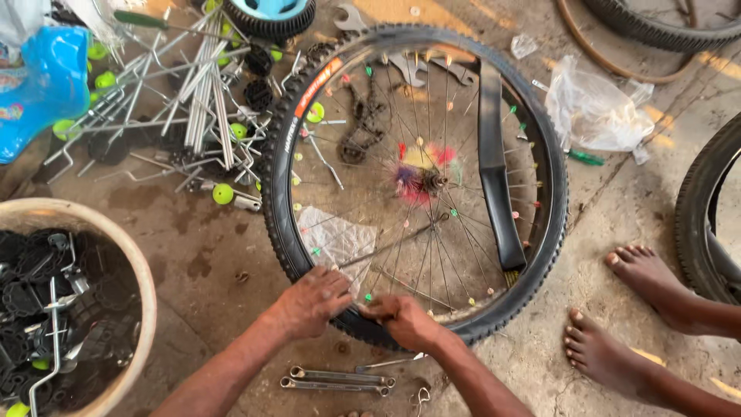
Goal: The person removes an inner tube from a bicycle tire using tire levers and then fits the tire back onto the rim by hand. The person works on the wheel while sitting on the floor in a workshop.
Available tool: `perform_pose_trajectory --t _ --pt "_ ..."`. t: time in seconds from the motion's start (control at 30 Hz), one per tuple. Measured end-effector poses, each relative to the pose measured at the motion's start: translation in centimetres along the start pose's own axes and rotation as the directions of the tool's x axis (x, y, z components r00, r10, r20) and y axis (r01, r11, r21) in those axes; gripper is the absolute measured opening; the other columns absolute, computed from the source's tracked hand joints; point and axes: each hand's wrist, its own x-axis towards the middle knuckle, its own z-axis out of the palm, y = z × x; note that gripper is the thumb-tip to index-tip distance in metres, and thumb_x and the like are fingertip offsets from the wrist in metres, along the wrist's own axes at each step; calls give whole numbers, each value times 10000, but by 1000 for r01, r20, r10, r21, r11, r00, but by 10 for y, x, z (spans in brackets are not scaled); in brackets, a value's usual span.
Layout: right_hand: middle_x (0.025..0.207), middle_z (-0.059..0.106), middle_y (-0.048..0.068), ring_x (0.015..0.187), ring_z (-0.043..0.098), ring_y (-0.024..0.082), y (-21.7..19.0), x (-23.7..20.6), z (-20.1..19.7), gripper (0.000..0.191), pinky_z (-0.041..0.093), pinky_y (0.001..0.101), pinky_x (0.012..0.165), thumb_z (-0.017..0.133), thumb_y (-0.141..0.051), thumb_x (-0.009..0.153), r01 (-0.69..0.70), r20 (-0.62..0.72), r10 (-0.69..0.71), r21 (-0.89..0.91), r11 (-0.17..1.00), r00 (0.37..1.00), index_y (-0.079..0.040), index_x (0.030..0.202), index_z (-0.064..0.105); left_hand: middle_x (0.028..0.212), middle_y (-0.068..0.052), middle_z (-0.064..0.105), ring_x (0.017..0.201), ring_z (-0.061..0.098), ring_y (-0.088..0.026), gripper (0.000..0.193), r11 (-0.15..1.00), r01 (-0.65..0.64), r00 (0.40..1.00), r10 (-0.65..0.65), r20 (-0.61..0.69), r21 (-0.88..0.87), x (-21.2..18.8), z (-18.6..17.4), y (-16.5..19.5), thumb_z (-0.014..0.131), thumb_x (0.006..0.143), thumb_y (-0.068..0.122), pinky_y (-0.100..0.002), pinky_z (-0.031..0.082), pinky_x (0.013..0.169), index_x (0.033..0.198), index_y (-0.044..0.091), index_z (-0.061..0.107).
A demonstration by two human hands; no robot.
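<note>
Bicycle wheel [417, 181] with a knobby black tyre lay flat on the stained concrete floor [617, 208], its spokes dotted with coloured beads and a bright tassel at the hub. Both hands met at the near rim — the left hand [312, 301] lay curled over the tyre, the right hand [405, 320] was closed around something thin at the rim, too small to identify. Two ring spanners [337, 380] lay just below the hands. A round tub [147, 286] of black parts stood at the left — another person's bare feet [629, 309] at the right.
</note>
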Motion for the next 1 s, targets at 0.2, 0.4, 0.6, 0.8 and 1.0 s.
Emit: perform_pose_trajectory --t 0.2,0.4,0.6,0.8,1.0 --pt "1338 666 117 1212 637 245 -22 3 -19 573 468 366 1032 694 -114 841 -279 363 202 174 945 910 -148 1398 566 1106 -111 641 1141 581 -304 403 1000 17 1000 -17 -2 3 2 -4 10 677 717 66 -511 398 989 1118 103 650" --pt "1129 756 146 1008 699 340 -33 6 33 417 545 466 894 662 -163 929 -283 -2 287 -168 944 958 -183 1345 681 1157 -104 656 1200 562 -331 431 987 158 986 -160 -55 -40 3 -11 4 686 734 36 -499 386 1079 1155 122 659" --pt "1318 743 74 1227 701 203 3 -27 -34 466 488 346 1118 712 -108 868 -316 176 275 285 905 945 -88 1331 665 1256 -125 628 1234 560 -335 526 992 111 982 -118 -145 -55 -3 -27 4 790 679 50 -452 419 1111 1183 111 652" --pt "1325 637 152 1243 583 317 -11 -8 -32 453 439 450 1079 738 -120 872 -36 347 196 -417 908 917 -69 1315 659 1343 -147 566 1270 516 -368 618 970 170 982 -182 -53 -175 -1 -22 16 782 638 43 -482 388 1084 1238 84 638" --pt "996 782 97 949 748 228 -10 -19 19 245 564 405 917 726 48 850 -51 -195 219 625 779 956 -3 1085 772 1355 -121 560 1338 483 -307 580 980 166 982 -154 -112 109 -12 -44 -9 659 761 48 -474 278 1234 1317 212 651"
